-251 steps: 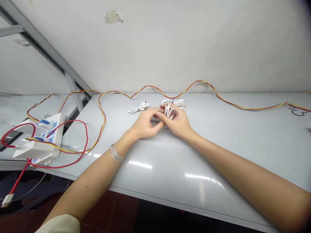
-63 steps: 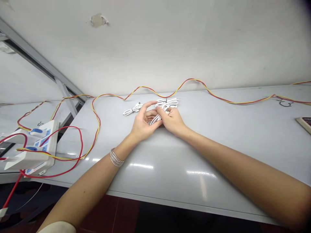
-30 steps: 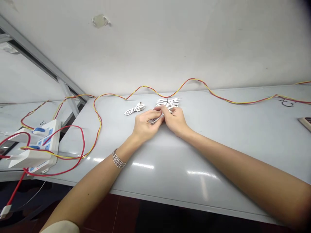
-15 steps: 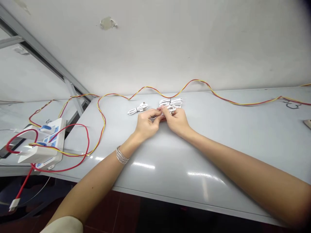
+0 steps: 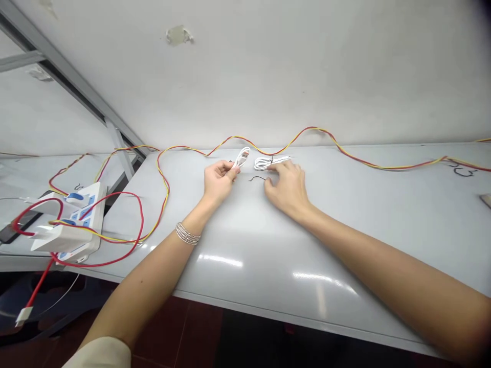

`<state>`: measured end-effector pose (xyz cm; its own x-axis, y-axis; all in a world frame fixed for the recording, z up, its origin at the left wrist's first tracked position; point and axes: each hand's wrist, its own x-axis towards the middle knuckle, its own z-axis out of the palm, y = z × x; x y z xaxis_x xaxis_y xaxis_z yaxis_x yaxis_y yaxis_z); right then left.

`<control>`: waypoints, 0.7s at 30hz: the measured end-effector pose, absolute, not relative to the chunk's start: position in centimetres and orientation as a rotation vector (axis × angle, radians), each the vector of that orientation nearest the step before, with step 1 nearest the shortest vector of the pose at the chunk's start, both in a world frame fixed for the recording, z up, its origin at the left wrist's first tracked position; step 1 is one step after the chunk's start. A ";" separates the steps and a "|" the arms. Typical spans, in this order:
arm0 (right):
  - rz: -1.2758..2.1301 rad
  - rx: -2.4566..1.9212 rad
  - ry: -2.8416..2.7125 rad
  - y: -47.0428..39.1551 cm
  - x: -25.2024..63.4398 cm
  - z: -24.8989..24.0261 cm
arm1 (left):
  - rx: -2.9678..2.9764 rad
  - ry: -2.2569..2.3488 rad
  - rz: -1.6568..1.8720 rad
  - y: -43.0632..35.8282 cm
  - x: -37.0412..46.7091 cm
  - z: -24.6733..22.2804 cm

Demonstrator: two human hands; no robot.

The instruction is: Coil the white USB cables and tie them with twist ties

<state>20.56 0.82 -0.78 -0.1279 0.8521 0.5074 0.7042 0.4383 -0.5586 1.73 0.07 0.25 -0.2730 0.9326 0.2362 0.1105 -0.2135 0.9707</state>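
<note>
My left hand (image 5: pixel 219 179) is closed on a coiled white USB cable (image 5: pixel 241 156), whose loop and metal plug stick up past the fingertips. To the right, a folded bundle of white cable (image 5: pixel 263 163) lies on the table with a black tie around its middle. My right hand (image 5: pixel 287 185) is over that bundle's right part, fingers at its near side and thumb apart from them. A thin black twist tie (image 5: pixel 257 178) extends left from the thumb tip; whether the thumb presses on it I cannot tell.
A red and yellow wire (image 5: pixel 307 129) runs along the back of the grey table (image 5: pixel 261 255), by the wall. At left stands a white power strip (image 5: pixel 90 204) with plugged-in chargers and a red cable loop (image 5: pixel 140 214). Black ties (image 5: pixel 463 171) lie at far right.
My hands have moved apart: the left went left, holding up a coiled cable, and the right shifted onto the bundle. The separate cable at left no longer shows. A twist tie now shows by the right thumb.
</note>
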 end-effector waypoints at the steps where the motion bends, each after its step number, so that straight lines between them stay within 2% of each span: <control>1: 0.211 -1.336 -1.920 0.8 20.5 -0.9 | 1.290 1.357 1.560 0.0 1.8 0.3; 14: 0.344 -1.269 -2.087 0.7 20.3 -0.7 | 1.387 1.401 1.580 0.2 2.0 -0.4; 21: 0.476 -0.909 -1.937 0.3 20.3 -0.1 | 1.398 1.309 1.493 0.1 2.2 -0.9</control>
<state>20.31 0.31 -0.12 -0.3099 0.7564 0.5761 0.4033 0.6533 -0.6408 2.21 0.11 -0.86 -0.1746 0.9472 0.2688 0.1427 -0.2458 0.9588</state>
